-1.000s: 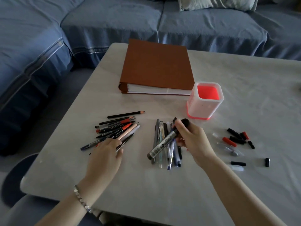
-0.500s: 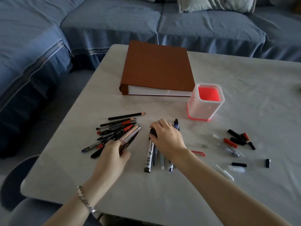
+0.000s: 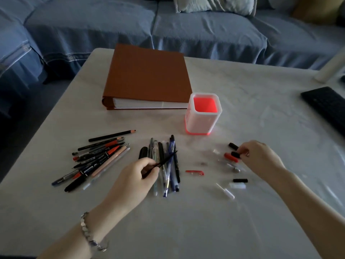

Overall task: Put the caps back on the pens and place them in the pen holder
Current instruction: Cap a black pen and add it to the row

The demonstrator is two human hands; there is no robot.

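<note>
My left hand (image 3: 137, 179) holds a thin black pen (image 3: 167, 158), its tip pointing up and right over the middle pile of pens (image 3: 168, 165). A second pile of pens and pencils (image 3: 97, 159) lies to the left. My right hand (image 3: 261, 157) pinches a small black cap (image 3: 235, 154) among the loose caps, beside a red cap (image 3: 230, 157) and another black cap (image 3: 233, 146). The white pen holder (image 3: 204, 126) with a red inside stands behind, with nothing in it.
A brown binder (image 3: 147, 75) lies behind the holder. More loose caps: a red clip cap (image 3: 195, 172), a black cap (image 3: 240, 180), clear caps (image 3: 237, 186). A black keyboard (image 3: 326, 105) is at the right edge. A blue sofa (image 3: 186, 27) runs behind the table.
My right hand left the middle pile and moved right to the caps, closing on a black one. My left hand moved from the left pile to the middle, lifting a thin black pen.
</note>
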